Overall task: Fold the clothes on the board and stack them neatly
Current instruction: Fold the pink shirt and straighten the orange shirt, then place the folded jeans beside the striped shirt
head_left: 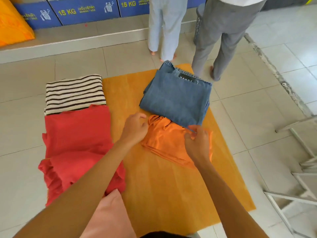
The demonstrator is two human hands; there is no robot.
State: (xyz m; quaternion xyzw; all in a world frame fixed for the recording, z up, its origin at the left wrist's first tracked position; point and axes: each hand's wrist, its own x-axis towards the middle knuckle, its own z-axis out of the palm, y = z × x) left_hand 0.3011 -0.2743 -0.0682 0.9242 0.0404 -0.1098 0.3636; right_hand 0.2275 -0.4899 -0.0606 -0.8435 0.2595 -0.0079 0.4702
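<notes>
A yellow-orange board [171, 186] lies on the tiled floor. A folded orange garment [164, 140] rests on it near the middle. A folded blue denim piece [176, 98] sits at the board's far side, touching the orange one. My left hand [135, 128] rests at the orange garment's left edge, fingers curled. My right hand [197, 143] pinches the cloth at its right side. A red garment [77, 143] lies unfolded along the board's left edge. Beyond it lies a folded black-and-white striped top [73, 93].
Two people stand barefoot just beyond the board, in pale trousers [164, 28] and grey trousers [223, 36]. Blue washing-machine fronts [82, 11] line the back on a raised step. White metal frames [300, 169] lie at the right. A pink cloth [109, 215] sits near me.
</notes>
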